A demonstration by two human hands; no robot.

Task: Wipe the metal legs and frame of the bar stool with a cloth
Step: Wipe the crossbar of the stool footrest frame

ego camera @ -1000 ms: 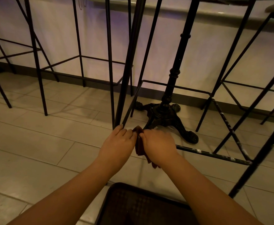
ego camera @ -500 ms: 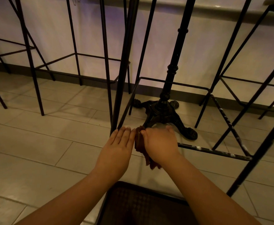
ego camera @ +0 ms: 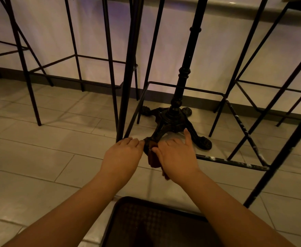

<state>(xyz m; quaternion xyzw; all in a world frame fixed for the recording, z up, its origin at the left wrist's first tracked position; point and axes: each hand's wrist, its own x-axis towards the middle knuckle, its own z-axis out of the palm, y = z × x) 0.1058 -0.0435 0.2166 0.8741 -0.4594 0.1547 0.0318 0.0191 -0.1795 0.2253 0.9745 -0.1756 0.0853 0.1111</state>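
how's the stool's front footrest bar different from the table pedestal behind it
The front footrest bar is a thin, plain, straight rod lying level above the floor; the table pedestal is thicker, ornate, ringed, and stands upright on clawed feet. The bar shows pale speckled marks; the pedestal looks evenly dark. The right hand holds the cloth at the bar's left end; nothing touches the pedestal. Both are dark metal.

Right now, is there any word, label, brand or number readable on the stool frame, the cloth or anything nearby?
None: no text, label, brand or number shows anywhere in the head view.
Stool footrest bar: only pale scuff marks, no lettering.
Cloth: dark red, mostly covered by the right hand; no tag visible.
Table base: ornamental casting only, no marking legible in the dim light.
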